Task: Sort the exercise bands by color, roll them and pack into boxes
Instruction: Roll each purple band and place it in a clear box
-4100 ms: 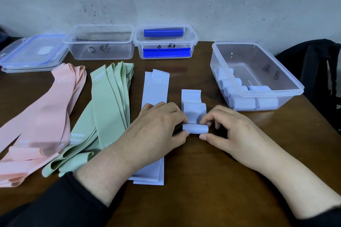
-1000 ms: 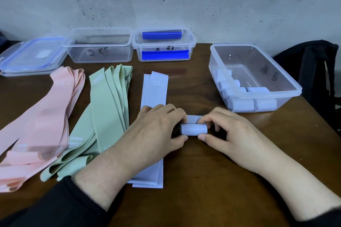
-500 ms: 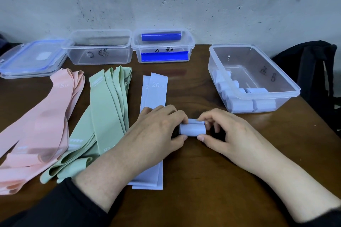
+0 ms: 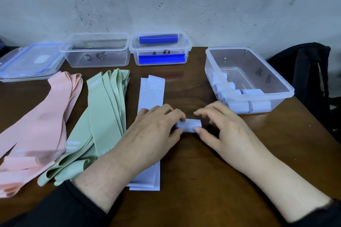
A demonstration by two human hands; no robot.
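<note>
A fully rolled lavender band (image 4: 189, 125) lies on the brown table (image 4: 212, 180) between my hands. My left hand (image 4: 156, 129) pinches its left end with thumb and fingers. My right hand (image 4: 221, 127) touches its right end with the thumb, its fingers lifted and spread above. Two flat lavender bands (image 4: 152, 97) lie under my left wrist. Several green bands (image 4: 103, 116) and pink bands (image 4: 36, 125) fan out on the left. A clear box (image 4: 280, 96) at right holds several lavender rolls (image 4: 238, 106).
At the back stand an empty clear box (image 4: 97, 51), a box with blue clips (image 4: 160, 49) and a stack of lids (image 4: 27, 62). A black bag (image 4: 313, 79) sits off the table's right edge. A white wall rises behind.
The flat tail of the lavender band has been rolled up completely into a tight roll. My right fingers have lifted off it and spread.
</note>
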